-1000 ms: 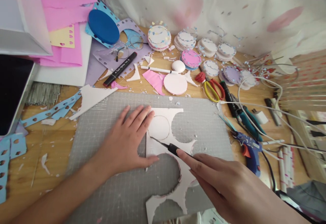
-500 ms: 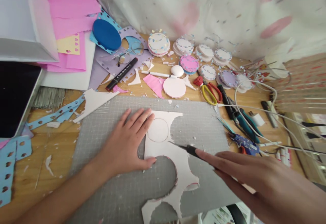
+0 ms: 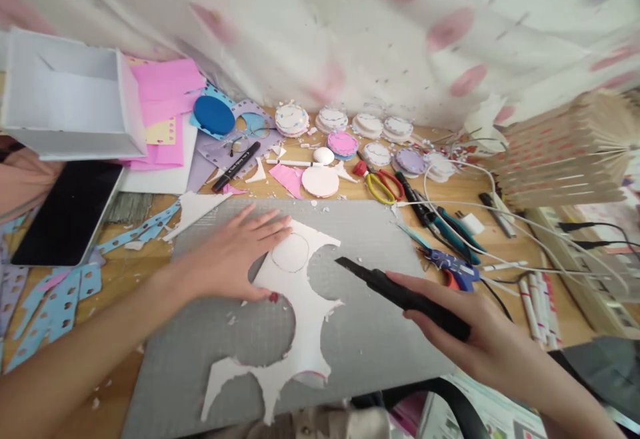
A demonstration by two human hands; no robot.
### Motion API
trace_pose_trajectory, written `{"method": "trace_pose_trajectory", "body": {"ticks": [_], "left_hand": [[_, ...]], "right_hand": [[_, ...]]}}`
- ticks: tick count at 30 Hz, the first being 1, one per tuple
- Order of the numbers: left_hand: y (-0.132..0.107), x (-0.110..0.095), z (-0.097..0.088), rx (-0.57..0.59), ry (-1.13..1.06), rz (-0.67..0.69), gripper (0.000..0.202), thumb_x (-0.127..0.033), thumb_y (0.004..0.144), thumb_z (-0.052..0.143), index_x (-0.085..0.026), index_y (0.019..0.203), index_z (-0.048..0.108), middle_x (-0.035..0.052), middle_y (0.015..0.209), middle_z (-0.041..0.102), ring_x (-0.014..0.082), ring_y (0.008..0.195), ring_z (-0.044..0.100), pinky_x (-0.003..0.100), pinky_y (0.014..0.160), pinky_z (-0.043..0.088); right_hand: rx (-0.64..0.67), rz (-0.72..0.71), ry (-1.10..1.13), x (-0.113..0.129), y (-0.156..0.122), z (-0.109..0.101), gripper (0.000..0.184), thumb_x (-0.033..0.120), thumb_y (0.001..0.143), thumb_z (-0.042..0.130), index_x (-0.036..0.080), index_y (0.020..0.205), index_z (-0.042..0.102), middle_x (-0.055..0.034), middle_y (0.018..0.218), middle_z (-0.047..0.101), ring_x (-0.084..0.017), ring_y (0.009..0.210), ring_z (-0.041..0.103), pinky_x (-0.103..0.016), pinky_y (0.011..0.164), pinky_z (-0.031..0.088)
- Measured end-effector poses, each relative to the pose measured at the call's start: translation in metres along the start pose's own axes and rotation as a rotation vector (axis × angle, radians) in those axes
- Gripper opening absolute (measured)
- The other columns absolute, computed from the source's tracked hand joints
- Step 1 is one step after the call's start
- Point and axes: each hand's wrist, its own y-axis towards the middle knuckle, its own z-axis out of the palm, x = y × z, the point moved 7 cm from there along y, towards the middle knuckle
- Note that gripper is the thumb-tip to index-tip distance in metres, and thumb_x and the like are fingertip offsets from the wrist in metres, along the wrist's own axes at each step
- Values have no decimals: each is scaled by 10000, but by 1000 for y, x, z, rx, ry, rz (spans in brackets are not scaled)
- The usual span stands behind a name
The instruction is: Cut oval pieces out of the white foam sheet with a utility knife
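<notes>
My left hand (image 3: 231,254) lies flat with fingers spread on the left edge of a white foam sheet (image 3: 300,312). The sheet has round holes cut out of it and one drawn circle (image 3: 290,253) near my fingertips. It rests on a grey cutting mat (image 3: 370,332). My right hand (image 3: 467,332) is closed round a black cutting tool (image 3: 400,294), held off the sheet to its right, with the tip pointing left above the mat.
Along the back of the wooden desk are stacks of decorated foam discs (image 3: 333,119), a pink disc (image 3: 321,181), red-and-yellow scissors (image 3: 379,184), a black marker (image 3: 235,166), a blue glue gun (image 3: 453,267) and cables. A white box (image 3: 70,102), pink paper and a dark tablet (image 3: 70,212) sit left.
My right hand has pulled the cutting tool off the foam sheet to the right and turned it. The sheet has rotated under my left hand. The view has tilted up and back.
</notes>
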Motion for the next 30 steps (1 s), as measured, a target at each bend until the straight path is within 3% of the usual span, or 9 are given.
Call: {"method": "trace_pose_trajectory", "body": {"ticks": [3, 7, 11, 15, 18, 22, 27, 30], "left_hand": [[6, -5, -8, 69, 4, 72, 811, -345, 715, 669, -221, 1462, 375, 62, 1551, 349, 253, 1452, 276, 488, 1200, 60], [9, -15, -8, 134, 11, 205, 756, -27, 700, 543, -256, 1414, 445, 15, 1494, 455, 202, 1416, 358, 444, 1192, 178], [6, -28, -1, 151, 17, 338, 697, 90, 789, 372, -241, 1396, 466, 15, 1490, 456, 166, 1381, 414, 404, 1158, 286], [-3, -60, 0, 49, 85, 296, 585, 56, 825, 369, -199, 1316, 558, 57, 1459, 502, 241, 1367, 437, 453, 1125, 347], [-13, -90, 5, -65, 176, 75, 580, 13, 799, 415, -122, 1352, 526, 153, 1491, 444, 320, 1352, 445, 473, 1051, 433], [-24, -121, 21, -127, 221, -71, 569, -330, 864, 529, -29, 1346, 525, 279, 1455, 437, 448, 1343, 407, 567, 1032, 419], [-25, -124, 22, -209, 265, -43, 554, -381, 840, 591, -56, 1288, 585, 298, 1412, 481, 457, 1298, 460, 539, 996, 448], [-21, -121, 20, -267, 255, -76, 556, -416, 816, 625, -53, 1236, 617, 319, 1393, 486, 459, 1276, 481, 543, 977, 456]], "right_hand": [[-47, -17, 50, 2, -10, 0, 463, 210, 942, 465, 249, 1404, 454, -41, 995, 739, -146, 821, 703, -238, 747, 560], [-92, -18, 138, -2, -25, 2, 507, 201, 933, 457, 282, 1431, 413, -20, 952, 737, -133, 719, 683, -231, 689, 561], [-98, -6, 208, -10, -39, 7, 512, 228, 944, 463, 294, 1447, 395, -53, 1036, 716, -145, 707, 665, -246, 661, 561], [-109, 5, 336, -19, -44, 16, 513, 270, 965, 470, 315, 1461, 349, -92, 1145, 667, -176, 803, 665, -300, 714, 572], [-197, -4, 590, -24, -38, 18, 499, 273, 977, 480, 336, 1443, 312, -93, 1142, 643, -169, 793, 651, -314, 703, 567], [-288, -74, 1038, -32, -18, 12, 284, 289, 981, 482, 323, 1263, 501, -67, 1084, 656, -156, 767, 675, -291, 668, 569], [-142, -148, 1370, -31, 10, 8, 496, 564, 909, 458, 227, 1249, 589, -117, 939, 714, -226, 785, 706, -322, 610, 568], [-260, -251, 1338, -27, 24, 6, 412, 489, 817, 649, 249, 1151, 618, -40, 761, 655, -178, 662, 629, -287, 560, 513]]}}
